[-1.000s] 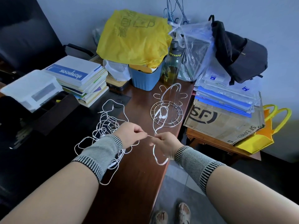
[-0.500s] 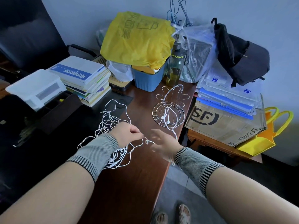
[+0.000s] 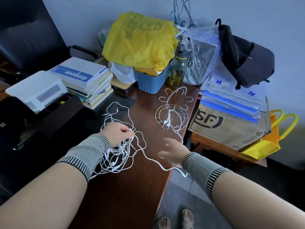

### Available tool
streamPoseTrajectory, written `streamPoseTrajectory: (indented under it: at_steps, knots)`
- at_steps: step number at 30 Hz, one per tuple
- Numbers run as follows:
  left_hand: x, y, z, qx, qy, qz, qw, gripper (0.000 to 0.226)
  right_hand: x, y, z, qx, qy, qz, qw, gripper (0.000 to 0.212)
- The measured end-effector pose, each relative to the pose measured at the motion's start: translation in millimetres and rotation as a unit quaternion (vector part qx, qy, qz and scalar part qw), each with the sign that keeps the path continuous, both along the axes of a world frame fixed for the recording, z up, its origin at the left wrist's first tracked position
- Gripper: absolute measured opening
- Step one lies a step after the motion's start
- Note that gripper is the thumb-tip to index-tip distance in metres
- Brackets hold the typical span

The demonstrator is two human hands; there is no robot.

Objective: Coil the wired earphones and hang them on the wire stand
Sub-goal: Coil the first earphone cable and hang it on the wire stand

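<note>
Tangle (image 3: 118, 151) near the stand (image 3: 171, 116): left hand (image 3: 118, 133) pinches its cords, right hand (image 3: 171, 153) spread, empty. Better to free one strand first, then wind even loops.

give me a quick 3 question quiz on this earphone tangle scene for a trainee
1. True or false: the left hand pinches the tangled white earphone cables.
2. Which is the state of the right hand? A. fingers spread, gripping nothing B. curled round the wire stand C. holding the bottle
3. Fill in: a pair of earbuds already hangs on the wire ____.

Key: 1 true; 2 A; 3 stand
</note>
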State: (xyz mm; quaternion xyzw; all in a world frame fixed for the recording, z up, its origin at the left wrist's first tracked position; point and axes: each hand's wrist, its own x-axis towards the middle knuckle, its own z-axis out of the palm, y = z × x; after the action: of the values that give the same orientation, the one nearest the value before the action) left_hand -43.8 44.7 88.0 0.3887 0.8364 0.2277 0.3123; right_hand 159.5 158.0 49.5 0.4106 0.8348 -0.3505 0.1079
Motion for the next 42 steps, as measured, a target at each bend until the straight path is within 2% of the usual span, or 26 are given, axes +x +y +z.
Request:
streamPoseTrajectory:
  at_steps: [1,3,4,5,6,8,11,13,14,16,18,20,22,23,26,29,34,38,42]
  knots:
    - [8,5,1,0.002,-0.003,-0.015,1.0,0.02,-10,-5,4,0.003,0.048,0.009,0.999,0.067]
    - [23,14,3,0.017,-0.005,-0.045,0.999,0.017,-29,-16,16,0.009,0.111,0.044,0.993,0.046]
    - [26,18,2,0.027,-0.006,-0.052,0.998,0.016,-35,-19,20,0.015,0.116,0.053,0.992,0.031]
    - [27,19,3,0.031,-0.007,-0.054,0.998,0.018,-38,-18,22,0.022,0.117,0.046,0.992,0.026]
    - [26,19,4,0.033,-0.006,-0.052,0.998,0.018,-37,-13,23,0.036,0.11,0.027,0.993,0.031]
    - [14,14,4,0.022,-0.004,-0.029,0.999,0.015,-26,3,21,0.069,0.059,-0.029,0.995,0.036]
    - [-6,-1,4,0.017,0.005,0.023,1.0,0.015,2,30,12,0.091,-0.086,-0.096,0.987,0.028]
    - [-13,-6,2,0.014,0.005,0.034,0.999,0.016,10,36,6,0.078,-0.172,-0.045,0.981,0.032]
    - [-12,-6,2,0.015,0.0,0.035,0.999,0.016,10,33,4,0.075,-0.172,-0.017,0.982,0.036]
    - [-4,0,3,0.022,-0.011,0.022,0.999,0.015,0,20,4,0.062,-0.092,-0.002,0.994,0.053]
    - [8,10,2,0.028,-0.016,-0.002,0.999,0.015,-18,3,13,0.055,0.032,0.02,0.998,0.065]
    - [21,19,4,0.036,-0.017,-0.034,0.999,0.015,-35,-12,22,0.039,0.121,0.033,0.991,0.053]
    - [27,25,5,0.042,-0.02,-0.048,0.998,0.015,-41,-16,29,0.005,0.164,0.005,0.986,0.027]
    - [27,26,6,0.045,-0.022,-0.047,0.998,0.015,-40,-13,30,-0.01,0.174,-0.015,0.985,0.022]
    - [24,23,8,0.041,-0.039,-0.028,0.998,0.017,-27,-3,27,-0.043,0.157,-0.055,0.985,0.027]
    - [21,23,4,0.043,-0.065,-0.011,0.997,0.024,-16,2,23,-0.044,0.12,-0.058,0.99,0.022]
    - [25,38,-3,0.08,-0.059,0.019,0.995,0.013,1,16,14,-0.035,0.048,-0.062,0.996,0.024]
    - [33,63,-10,0.091,-0.055,0.033,0.994,0.021,6,34,6,0.05,0.042,-0.114,0.991,0.051]
    - [41,90,-17,0.103,-0.065,0.042,0.992,0.03,4,55,7,0.098,0.069,-0.187,0.975,0.06]
